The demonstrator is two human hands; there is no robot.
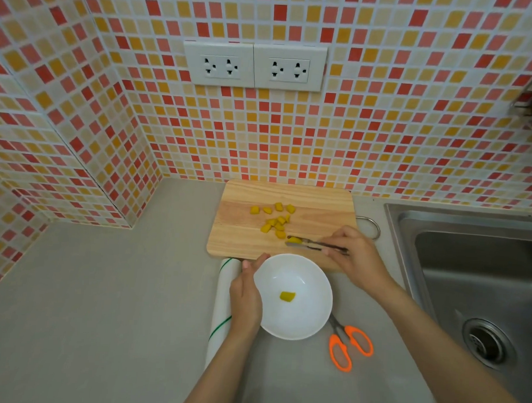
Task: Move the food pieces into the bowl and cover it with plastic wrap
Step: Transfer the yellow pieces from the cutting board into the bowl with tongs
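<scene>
Several yellow food pieces (273,221) lie on a wooden cutting board (241,240) by the tiled wall. In front of the board stands a white bowl (308,313) with one yellow piece (287,296) inside. My left hand (246,295) grips the bowl's left rim. My right hand (355,254) holds metal tongs (314,245) over the board's near edge, and the tong tips pinch a yellow piece (294,240). A roll of plastic wrap (223,303) lies left of the bowl, partly under my left hand.
Orange-handled scissors (348,345) lie on the grey counter right of the bowl. A steel sink (475,271) takes up the right side. A metal ring (373,227) shows behind the board's right edge. Wall sockets (255,66) sit above.
</scene>
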